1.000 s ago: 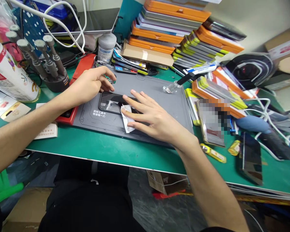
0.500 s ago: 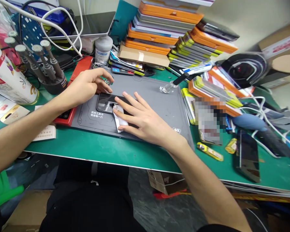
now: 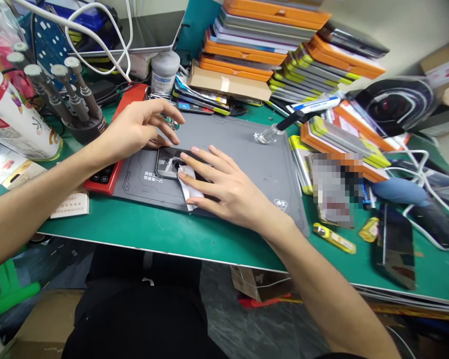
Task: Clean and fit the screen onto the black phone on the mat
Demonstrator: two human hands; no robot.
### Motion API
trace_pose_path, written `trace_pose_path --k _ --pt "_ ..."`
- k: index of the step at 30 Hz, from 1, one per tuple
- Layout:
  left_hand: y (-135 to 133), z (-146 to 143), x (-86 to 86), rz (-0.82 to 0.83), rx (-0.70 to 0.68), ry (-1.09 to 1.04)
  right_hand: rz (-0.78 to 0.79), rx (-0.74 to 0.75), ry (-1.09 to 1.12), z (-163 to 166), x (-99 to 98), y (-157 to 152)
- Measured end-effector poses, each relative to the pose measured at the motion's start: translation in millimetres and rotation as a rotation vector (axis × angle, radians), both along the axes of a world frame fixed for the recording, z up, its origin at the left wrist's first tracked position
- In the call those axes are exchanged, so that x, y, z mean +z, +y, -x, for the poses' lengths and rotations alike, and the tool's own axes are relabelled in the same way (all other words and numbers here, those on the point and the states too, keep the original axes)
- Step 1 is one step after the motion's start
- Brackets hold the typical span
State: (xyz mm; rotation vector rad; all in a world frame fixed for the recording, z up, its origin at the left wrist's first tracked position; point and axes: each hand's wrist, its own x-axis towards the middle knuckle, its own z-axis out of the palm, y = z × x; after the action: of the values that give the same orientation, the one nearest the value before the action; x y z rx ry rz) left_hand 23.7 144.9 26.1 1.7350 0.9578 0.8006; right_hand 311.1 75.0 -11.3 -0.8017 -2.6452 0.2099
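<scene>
Clothing in black fills the lower middle (image 3: pixel 134 319), above a grey marbled floor (image 3: pixel 230 316) where a cardboard box (image 3: pixel 249 282) sits beneath the desk and a bright green plastic frame (image 3: pixel 9 289) shows at the left. The green desktop (image 3: pixel 153 229) has a pale front edge; at its right end lie a yellow tube (image 3: pixel 336 239) and a dark handset (image 3: pixel 395 247). A grey work mat (image 3: pixel 228 132) with white lettering covers the middle, flanked at the left by a red device (image 3: pixel 105 181) and a holder of grey screwdrivers (image 3: pixel 80 102), at the right by a small clear glass bottle (image 3: pixel 271 134) on the mat's far corner. Along the back stand a labelled white tub (image 3: pixel 164 74) and tall stacks of orange and grey cases (image 3: pixel 265 52), with a pale wall (image 3: pixel 415 25) behind. The right hand (image 3: pixel 222 184) is palm down with fingers spread, its index fingertip and thumb on a crumpled white wipe (image 3: pixel 190 187) that overlaps the near side of a black smartphone (image 3: pixel 166 160) lying flat on the mat. The left hand (image 3: pixel 145 124) is loosely curled, fingers parted, at the phone's far left corner; whether it touches the phone cannot be told. A small greenish part (image 3: pixel 171 122) shows just behind its fingers. The two hands are apart.
</scene>
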Motion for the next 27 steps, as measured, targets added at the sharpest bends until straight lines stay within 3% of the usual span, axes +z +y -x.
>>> trace_pose_path --k 10,17,27 --pt "2.0 -4.8 -1.9 0.094 0.062 0.007 -0.013 -0.02 -0.031 18.3 -1.7 -1.9" --pt "4.5 -6.4 -8.7 0.1 0.073 -0.03 -0.058 -0.014 -0.019 25.6 -3.4 14.5" --pt "7.3 -4.9 -11.7 0.054 0.122 -0.011 -0.012 -0.184 0.074 9.6 -10.9 41.0"
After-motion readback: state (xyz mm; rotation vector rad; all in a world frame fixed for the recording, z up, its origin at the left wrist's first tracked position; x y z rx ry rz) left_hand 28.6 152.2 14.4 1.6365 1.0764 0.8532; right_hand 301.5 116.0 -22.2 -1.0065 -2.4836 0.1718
